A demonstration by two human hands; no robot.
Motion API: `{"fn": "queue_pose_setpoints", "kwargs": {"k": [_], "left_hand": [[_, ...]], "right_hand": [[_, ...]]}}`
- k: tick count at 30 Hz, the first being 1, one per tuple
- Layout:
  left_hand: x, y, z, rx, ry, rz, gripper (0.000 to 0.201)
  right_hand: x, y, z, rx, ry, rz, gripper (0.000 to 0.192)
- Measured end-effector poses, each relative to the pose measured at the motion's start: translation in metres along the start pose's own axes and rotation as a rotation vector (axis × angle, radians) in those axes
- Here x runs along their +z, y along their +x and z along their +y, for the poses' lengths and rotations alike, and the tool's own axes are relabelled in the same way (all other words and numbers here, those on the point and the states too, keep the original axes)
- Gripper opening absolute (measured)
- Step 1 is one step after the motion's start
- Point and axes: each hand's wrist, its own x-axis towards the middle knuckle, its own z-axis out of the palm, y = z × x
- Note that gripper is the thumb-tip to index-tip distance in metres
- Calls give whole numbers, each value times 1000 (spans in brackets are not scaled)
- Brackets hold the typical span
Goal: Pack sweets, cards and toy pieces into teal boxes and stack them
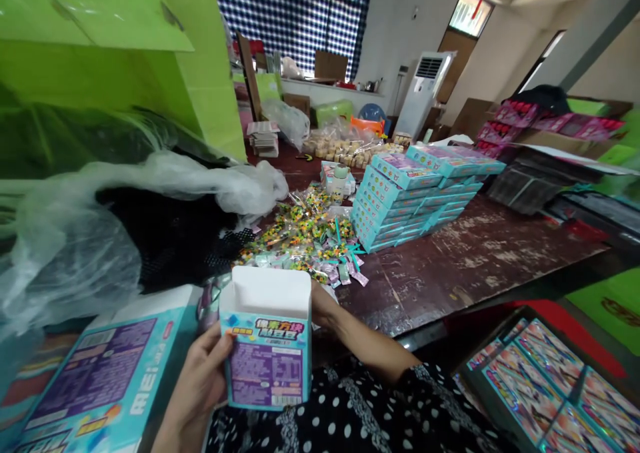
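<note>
The small box [270, 349] against the left hand [200, 379] is turquoise with a purple printed panel, a yellow-lettered title strip, and a plain white inside. Just left of that hand, a larger flat box [95, 386] repeats the turquoise and purple. Beyond the hands, the heap of packets [310, 239] is a speckle of green, yellow and pink on the worn dark-red table [465, 259]. Further right, the stacked boxes [405, 199] are turquoise with lilac tops. The sleeve [400, 406] is black with white polka dots.

Small teal-and-purple carton [270, 346], upright, top flap open, white interior exposed, printed back panel toward the camera.
</note>
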Motion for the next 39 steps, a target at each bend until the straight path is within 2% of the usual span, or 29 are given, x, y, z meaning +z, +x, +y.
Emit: {"fn": "queue_pose_setpoints", "kwargs": {"k": [3, 6, 9, 11, 13, 15, 18, 21, 23, 25, 27, 30, 33, 37, 39], "left_hand": [[4, 1, -1, 69, 31, 25, 73], [3, -1, 0, 218, 74, 10, 63], [-5, 0, 1, 374, 79, 21, 58], [-10, 1, -1, 410, 88, 9, 57], [-13, 3, -4, 407, 95, -34, 57], [-11, 4, -9, 407, 97, -77, 58], [-7, 4, -14, 426, 114, -93, 58], [-6, 1, -14, 438, 144, -92, 59], [-6, -2, -12, 453, 172, -83, 60], [-6, -5, -10, 459, 205, -78, 62], [-3, -7, -8, 452, 229, -91, 62], [5, -7, -8, 434, 196, -115, 60], [13, -7, -9, 427, 120, -93, 56], [16, -7, -13, 408, 29, -8, 53], [15, -7, -16, 388, -5, 22, 53]], "right_hand": [[2, 3, -7, 69, 120, 2, 55], [-22, 14, -28, 2, 105, 132, 60], [-65, 27, -63, -246, -71, 423, 58], [-85, 28, -92, -412, -235, 455, 51], [-88, 19, -121, -611, -369, 371, 41], [-74, 4, -144, -781, -503, 220, 29], [-43, -15, -164, -874, -716, 28, 18], [-28, -17, -174, -815, -929, -182, 21], [-27, -9, -181, -752, -1054, -359, 25], [-26, 1, -190, -698, -1165, -466, 28], [-18, 10, -197, -644, -1259, -502, 27], [4, 20, -196, -528, -1341, -557, 32], [22, 25, -185, -474, -1350, -623, 20], [18, 26, -171, -505, -1315, -678, 24], [12, 24, -166, -492, -1300, -636, 22]]}}
